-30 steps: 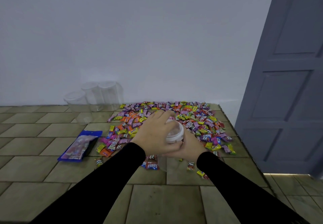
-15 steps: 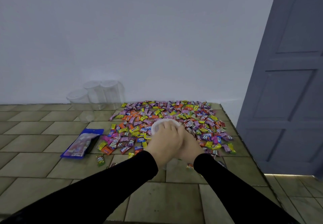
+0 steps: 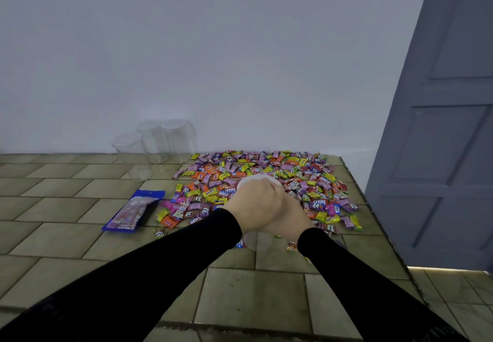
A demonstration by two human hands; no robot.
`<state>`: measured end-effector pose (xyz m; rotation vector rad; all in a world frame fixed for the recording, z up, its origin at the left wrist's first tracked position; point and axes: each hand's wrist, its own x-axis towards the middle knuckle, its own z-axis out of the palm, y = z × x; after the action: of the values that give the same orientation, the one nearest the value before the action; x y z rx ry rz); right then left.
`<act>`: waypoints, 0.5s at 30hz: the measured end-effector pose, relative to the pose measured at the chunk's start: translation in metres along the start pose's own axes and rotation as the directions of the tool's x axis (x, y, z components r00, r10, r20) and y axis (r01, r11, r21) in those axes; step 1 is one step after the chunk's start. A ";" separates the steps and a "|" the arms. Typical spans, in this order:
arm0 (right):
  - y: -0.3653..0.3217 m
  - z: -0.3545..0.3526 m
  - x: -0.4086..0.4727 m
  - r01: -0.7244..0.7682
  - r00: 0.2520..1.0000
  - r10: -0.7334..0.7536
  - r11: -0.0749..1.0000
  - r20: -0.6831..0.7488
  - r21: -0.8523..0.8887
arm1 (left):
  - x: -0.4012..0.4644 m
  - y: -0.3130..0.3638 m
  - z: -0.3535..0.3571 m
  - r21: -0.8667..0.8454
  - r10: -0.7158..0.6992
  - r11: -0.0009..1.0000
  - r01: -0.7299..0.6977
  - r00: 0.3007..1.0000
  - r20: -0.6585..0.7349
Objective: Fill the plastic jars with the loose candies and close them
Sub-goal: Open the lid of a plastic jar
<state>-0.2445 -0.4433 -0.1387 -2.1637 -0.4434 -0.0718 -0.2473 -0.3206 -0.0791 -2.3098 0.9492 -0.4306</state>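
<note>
Both hands clasp one clear jar point(image 3: 258, 243): the left hand point(image 3: 254, 205) grips its lid point(image 3: 256, 180), the right hand point(image 3: 292, 217) its body, above the candies point(image 3: 306, 181).

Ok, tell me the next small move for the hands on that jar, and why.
Probably twist the white lid off and set it aside. The left hand grips the lid on top while the right hand holds the clear jar, whose visible bottom looks empty. The wrapped candies still lie loose, so it must open first.
</note>
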 end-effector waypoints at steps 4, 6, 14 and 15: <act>0.004 -0.005 -0.005 -0.022 1.000 0.021 0.980 0.003 0.199 | -0.021 -0.033 0.003 -0.382 0.069 0.914 -0.139 0.979 -0.193; 0.004 -0.006 -0.005 0.012 1.000 -0.016 0.982 0.019 0.187 | -0.035 -0.050 0.009 -0.464 0.117 0.867 -0.181 0.980 -0.163; 0.000 -0.008 -0.005 0.024 0.999 -0.028 0.994 0.031 0.106 | -0.039 -0.024 -0.004 -0.344 -0.075 0.931 0.121 0.987 0.143; -0.001 -0.008 -0.005 0.039 0.999 -0.042 0.993 0.027 0.115 | -0.037 -0.017 -0.005 -0.305 -0.107 0.940 0.155 0.980 0.171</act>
<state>-0.2482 -0.4507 -0.1338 -2.0451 -0.4968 -0.0364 -0.2664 -0.2866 -0.0666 -2.6643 0.8414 -0.1585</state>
